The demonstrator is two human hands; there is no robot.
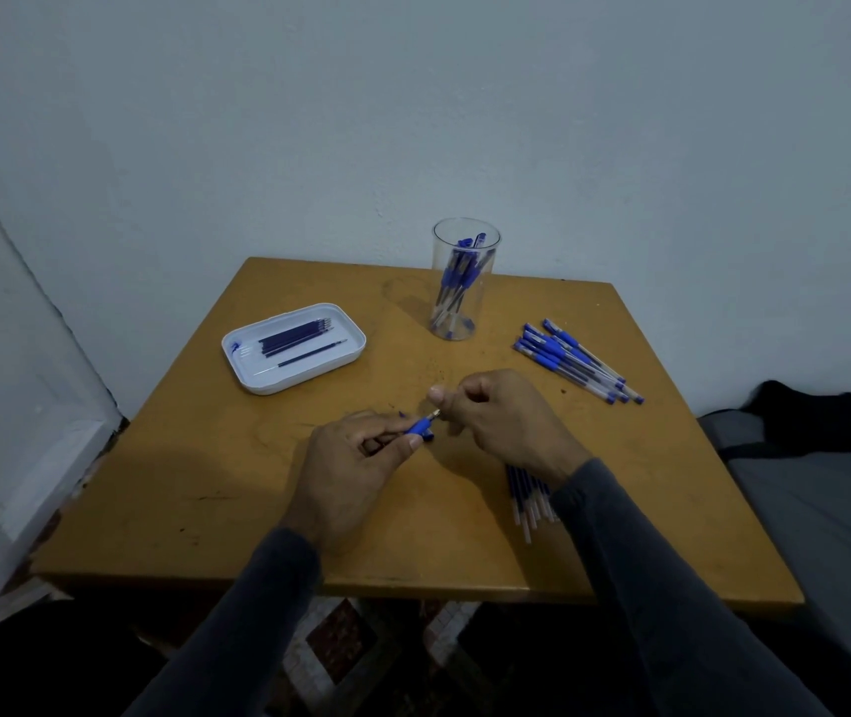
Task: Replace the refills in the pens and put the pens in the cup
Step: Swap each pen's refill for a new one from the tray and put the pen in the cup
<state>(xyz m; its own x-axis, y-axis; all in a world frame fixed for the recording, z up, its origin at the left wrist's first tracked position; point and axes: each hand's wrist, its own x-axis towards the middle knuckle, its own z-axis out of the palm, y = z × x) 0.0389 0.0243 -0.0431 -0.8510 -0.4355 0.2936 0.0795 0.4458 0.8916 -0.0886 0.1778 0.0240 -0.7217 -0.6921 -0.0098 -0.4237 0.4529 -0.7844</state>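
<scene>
My left hand grips a blue pen by its grip section, tip pointing right and up. My right hand pinches the pen's metal tip between thumb and fingers. A clear plastic cup holding several blue pens stands at the back of the table. A pile of several blue pens lies to the cup's right. Several refills lie partly hidden under my right wrist. A white tray at the left holds several dark refills.
The work sits on a small wooden table pushed against a pale wall. A dark cloth lies on a grey surface to the right. A small blue piece lies on the table just under the held pen.
</scene>
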